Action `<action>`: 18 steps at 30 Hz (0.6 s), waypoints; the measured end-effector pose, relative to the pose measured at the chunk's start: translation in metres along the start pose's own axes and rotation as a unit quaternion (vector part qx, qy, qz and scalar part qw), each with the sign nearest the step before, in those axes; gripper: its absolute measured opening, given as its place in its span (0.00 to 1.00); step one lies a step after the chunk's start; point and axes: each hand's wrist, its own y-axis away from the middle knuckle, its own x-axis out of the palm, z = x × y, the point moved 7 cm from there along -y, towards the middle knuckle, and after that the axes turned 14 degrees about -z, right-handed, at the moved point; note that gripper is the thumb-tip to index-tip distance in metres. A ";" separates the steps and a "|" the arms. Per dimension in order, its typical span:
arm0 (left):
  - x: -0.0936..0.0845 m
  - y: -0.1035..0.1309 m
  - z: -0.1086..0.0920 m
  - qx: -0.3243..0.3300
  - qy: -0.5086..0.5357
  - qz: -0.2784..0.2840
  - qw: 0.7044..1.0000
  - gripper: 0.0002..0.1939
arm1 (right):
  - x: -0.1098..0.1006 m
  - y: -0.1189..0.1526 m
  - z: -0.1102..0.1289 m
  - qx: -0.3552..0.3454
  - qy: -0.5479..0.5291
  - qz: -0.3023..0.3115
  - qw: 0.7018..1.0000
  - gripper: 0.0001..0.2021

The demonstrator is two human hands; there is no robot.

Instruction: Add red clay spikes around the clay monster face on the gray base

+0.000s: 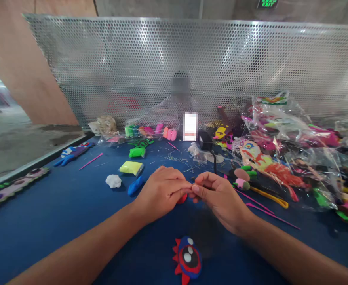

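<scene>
In the head view, the left hand's (165, 190) fingers curl over red clay (181, 199), meeting the right hand's (218, 198) pinched fingers, above the blue-and-red eye figure (188, 257).

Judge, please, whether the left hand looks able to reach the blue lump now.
Probably yes: the blue lump lies beside the left hand, with nothing visible between them, though its fingertips meet those of the right hand.

A perforated metal panel (150, 59) borders the blue counter (73, 221), catching bright reflections; above it hangs a green exit sign (267, 4), with grey floor (19, 134) at left.
</scene>
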 end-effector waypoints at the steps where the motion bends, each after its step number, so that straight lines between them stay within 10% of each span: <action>1: 0.001 0.000 0.000 0.006 -0.004 -0.001 1.000 0.07 | 0.001 0.000 -0.001 0.008 -0.008 0.003 1.000 0.10; 10: 0.007 -0.002 0.013 -0.044 -0.019 0.052 0.997 0.10 | -0.017 -0.015 0.005 -0.060 0.030 -0.074 0.995 0.09; 18: 0.025 0.011 0.025 0.009 -0.101 0.207 0.973 0.11 | -0.031 -0.022 0.010 -0.105 0.035 -0.134 0.985 0.10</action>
